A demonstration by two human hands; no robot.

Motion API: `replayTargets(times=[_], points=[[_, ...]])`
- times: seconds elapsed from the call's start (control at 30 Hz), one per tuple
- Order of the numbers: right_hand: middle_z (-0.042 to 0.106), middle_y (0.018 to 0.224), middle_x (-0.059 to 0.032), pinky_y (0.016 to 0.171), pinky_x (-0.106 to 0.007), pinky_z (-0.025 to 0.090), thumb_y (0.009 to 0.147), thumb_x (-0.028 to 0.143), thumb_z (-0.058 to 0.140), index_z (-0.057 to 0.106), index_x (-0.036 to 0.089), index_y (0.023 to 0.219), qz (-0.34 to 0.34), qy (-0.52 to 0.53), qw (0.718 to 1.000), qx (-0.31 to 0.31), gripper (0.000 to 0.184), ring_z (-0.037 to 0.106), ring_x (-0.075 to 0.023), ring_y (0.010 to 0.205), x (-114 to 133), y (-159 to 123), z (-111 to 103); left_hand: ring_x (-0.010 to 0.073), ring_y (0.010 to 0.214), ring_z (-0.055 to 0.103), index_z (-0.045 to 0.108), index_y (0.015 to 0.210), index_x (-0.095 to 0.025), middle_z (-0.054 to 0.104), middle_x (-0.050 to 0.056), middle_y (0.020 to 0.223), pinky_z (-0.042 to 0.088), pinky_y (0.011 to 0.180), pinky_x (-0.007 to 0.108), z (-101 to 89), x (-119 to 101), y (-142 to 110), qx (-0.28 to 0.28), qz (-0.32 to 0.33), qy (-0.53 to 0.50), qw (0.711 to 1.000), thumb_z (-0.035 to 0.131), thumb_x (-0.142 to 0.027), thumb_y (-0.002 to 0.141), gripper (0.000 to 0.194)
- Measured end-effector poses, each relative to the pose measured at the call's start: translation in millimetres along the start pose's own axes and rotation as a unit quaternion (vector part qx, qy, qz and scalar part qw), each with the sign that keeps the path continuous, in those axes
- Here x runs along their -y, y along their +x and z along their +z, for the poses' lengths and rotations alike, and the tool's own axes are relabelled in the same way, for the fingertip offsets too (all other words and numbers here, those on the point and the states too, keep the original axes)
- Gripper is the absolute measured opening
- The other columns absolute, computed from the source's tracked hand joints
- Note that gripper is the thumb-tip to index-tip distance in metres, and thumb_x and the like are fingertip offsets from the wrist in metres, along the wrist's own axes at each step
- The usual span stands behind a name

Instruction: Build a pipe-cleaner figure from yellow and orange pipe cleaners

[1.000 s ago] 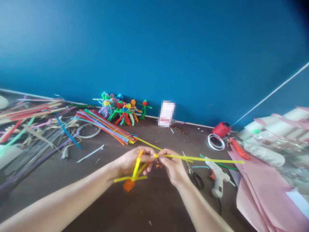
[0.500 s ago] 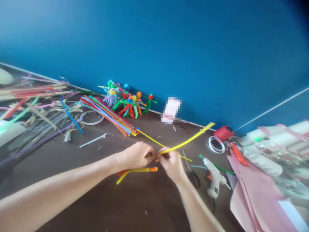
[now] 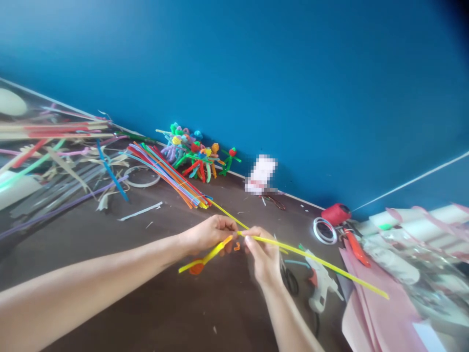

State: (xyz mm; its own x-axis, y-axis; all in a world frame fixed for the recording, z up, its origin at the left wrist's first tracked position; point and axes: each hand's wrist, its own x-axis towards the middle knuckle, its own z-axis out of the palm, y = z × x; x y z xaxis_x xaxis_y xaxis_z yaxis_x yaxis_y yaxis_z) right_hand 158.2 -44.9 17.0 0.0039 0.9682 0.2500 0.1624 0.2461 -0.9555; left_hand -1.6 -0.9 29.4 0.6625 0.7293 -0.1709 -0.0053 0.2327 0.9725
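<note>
My left hand (image 3: 210, 233) is closed in a pinch on a small pipe-cleaner figure (image 3: 205, 258) made of yellow strands with an orange coil at its lower end. My right hand (image 3: 263, 254) is closed on a long yellow pipe cleaner (image 3: 322, 264), which runs from the figure out to the right and down over the pink paper. The two hands meet at the joint between figure and strand, above the dark brown table (image 3: 164, 303).
A bundle of coloured pipe cleaners (image 3: 168, 176) and several finished pipe-cleaner figures (image 3: 198, 156) lie by the blue wall. Scissors (image 3: 289, 278), a glue gun (image 3: 318, 283), tape rings (image 3: 324, 230), red thread (image 3: 335, 214) and pink paper (image 3: 377, 313) are to the right. Loose strips (image 3: 54, 166) cover the left.
The long yellow strand's free end has swung from pointing up-right to pointing down-right. The figure in my left hand has turned. The view has shifted slightly.
</note>
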Motion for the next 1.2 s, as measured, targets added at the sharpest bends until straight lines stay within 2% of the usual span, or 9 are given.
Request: replayTargets(times=[0.13,0.27,0.47,0.6,0.7,0.8,0.9,1.0,1.2], points=[[0.051,0.056,0.0044,0.050,-0.020,0.038,0.072,0.021,0.058,0.060,0.019,0.071,0.061,0.116,0.991,-0.007,0.003,0.046,-0.0085,0.051,-6,2,2,0.0071,0.039,0.048,0.053,0.074,-0.014,0.056,-0.002,0.050,0.036,0.040,0.017,-3.1,4,1,0.050,-0.002,-0.107,0.993,0.058,-0.035,0.072,0.022],[0.053,0.057,0.0044,0.051,-0.020,0.037,0.070,0.020,0.058,0.059,0.019,0.071,0.087,0.158,0.983,0.015,0.002,0.046,-0.0081,0.051,-5,2,3,0.0067,0.038,0.047,0.055,0.077,-0.014,0.055,-0.002,0.048,0.033,0.038,0.016,-7.3,6,0,0.093,-0.009,-0.137,0.986,0.060,-0.034,0.071,0.021],[0.052,0.054,0.0037,0.049,-0.020,0.034,0.068,0.021,0.058,0.057,0.017,0.069,0.122,0.126,0.982,0.076,0.004,0.045,-0.0087,0.050,-3,5,0,0.0056,0.038,0.042,0.059,0.075,-0.014,0.052,-0.004,0.046,0.030,0.039,0.016,-15.7,-3,-4,0.134,-0.019,0.019,0.991,0.057,-0.031,0.072,0.017],[0.049,0.050,0.0050,0.047,-0.020,0.034,0.066,0.017,0.055,0.057,0.016,0.068,0.144,0.005,0.986,0.080,0.003,0.044,-0.0088,0.046,-1,9,1,0.0080,0.042,0.046,0.060,0.072,-0.015,0.054,-0.004,0.047,0.032,0.043,0.017,-16.2,-6,-4,0.095,0.003,0.221,0.971,0.053,-0.029,0.073,0.015],[0.052,0.053,0.0032,0.050,-0.021,0.038,0.067,0.017,0.053,0.057,0.016,0.068,0.125,-0.087,0.986,0.070,0.004,0.048,-0.0109,0.050,-3,9,5,0.0102,0.047,0.050,0.060,0.069,-0.016,0.059,-0.001,0.052,0.033,0.046,0.018,-13.0,-1,-3,0.041,0.055,0.378,0.923,0.050,-0.022,0.071,0.012],[0.056,0.060,0.0007,0.055,-0.024,0.041,0.069,0.016,0.050,0.057,0.017,0.069,0.052,-0.167,0.983,0.054,0.007,0.052,-0.0132,0.057,-7,5,10,0.0132,0.053,0.054,0.061,0.064,-0.017,0.062,0.002,0.058,0.033,0.049,0.020,-8.6,8,-2,-0.024,0.112,0.484,0.868,0.049,-0.020,0.069,0.013],[0.055,0.067,-0.0011,0.062,-0.026,0.042,0.068,0.010,0.048,0.056,0.019,0.066,-0.043,-0.237,0.970,0.035,0.012,0.053,-0.0149,0.065,-7,0,13,0.0167,0.054,0.055,0.060,0.062,-0.017,0.061,0.005,0.058,0.034,0.051,0.023,-4.8,15,-1,-0.065,0.130,0.514,0.845,0.047,-0.021,0.071,0.017],[0.051,0.072,-0.0023,0.066,-0.027,0.042,0.068,0.008,0.048,0.056,0.019,0.067,-0.102,-0.256,0.961,0.026,0.013,0.051,-0.0157,0.070,-3,-2,14,0.0171,0.053,0.055,0.058,0.061,-0.017,0.061,0.005,0.056,0.033,0.049,0.023,-1.6,14,0,-0.104,0.114,0.479,0.864,0.046,-0.016,0.068,0.014],[0.051,0.074,-0.0029,0.065,-0.028,0.042,0.077,0.018,0.050,0.059,0.019,0.077,-0.132,-0.194,0.972,0.016,0.009,0.052,-0.0161,0.071,5,-4,11,0.0109,0.044,0.050,0.053,0.065,-0.016,0.055,-0.002,0.049,0.033,0.044,0.019,2.9,9,0,-0.113,0.050,0.227,0.966,0.045,-0.021,0.072,0.012]])
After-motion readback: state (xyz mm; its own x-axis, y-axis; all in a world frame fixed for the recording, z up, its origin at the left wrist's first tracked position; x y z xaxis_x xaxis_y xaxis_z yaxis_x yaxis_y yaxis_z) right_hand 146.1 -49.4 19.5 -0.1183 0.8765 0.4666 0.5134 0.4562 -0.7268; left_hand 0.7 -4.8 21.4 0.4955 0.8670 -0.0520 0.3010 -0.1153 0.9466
